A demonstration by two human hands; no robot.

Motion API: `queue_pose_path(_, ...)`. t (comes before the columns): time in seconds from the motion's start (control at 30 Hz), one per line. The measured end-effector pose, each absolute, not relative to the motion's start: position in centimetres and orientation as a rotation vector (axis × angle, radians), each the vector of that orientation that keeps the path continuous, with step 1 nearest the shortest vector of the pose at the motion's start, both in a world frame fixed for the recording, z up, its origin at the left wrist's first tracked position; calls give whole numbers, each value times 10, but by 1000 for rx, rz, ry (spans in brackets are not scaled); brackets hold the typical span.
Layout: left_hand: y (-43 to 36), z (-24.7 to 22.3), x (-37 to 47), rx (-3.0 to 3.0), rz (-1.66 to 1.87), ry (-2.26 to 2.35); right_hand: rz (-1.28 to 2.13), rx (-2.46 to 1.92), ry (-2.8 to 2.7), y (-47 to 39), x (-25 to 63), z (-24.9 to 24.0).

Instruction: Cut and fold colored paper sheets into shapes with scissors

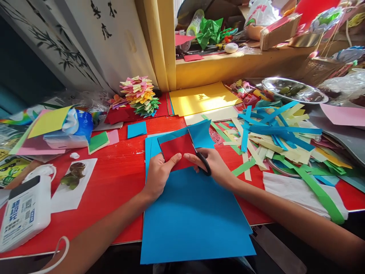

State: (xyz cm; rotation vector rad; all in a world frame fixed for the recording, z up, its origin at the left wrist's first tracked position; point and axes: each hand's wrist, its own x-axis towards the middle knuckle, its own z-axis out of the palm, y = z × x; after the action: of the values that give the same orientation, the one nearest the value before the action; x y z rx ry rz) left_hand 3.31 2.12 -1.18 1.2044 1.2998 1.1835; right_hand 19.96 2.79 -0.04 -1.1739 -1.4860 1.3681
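My left hand pinches a small red paper square against blue paper, its thumb pressed on the square's lower part. In my right hand are scissors with black handles. Their blades lie along the square's right edge, and a flap of blue paper stands raised just beyond them. My right thumb tip touches or nearly touches the red square. Beneath both hands a large blue sheet hangs over the table's front edge.
Right of my hands lies a heap of cut paper strips, near a metal bowl. Yellow sheets and a folded-paper stack are at the back. At left are a small blue square, a tissue and a white device.
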Motion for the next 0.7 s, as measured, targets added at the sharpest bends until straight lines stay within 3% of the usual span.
queue_pose_path(0.7,15,-11,38,1170,1104,1211,1362,-1236,-1507,31,201,1)
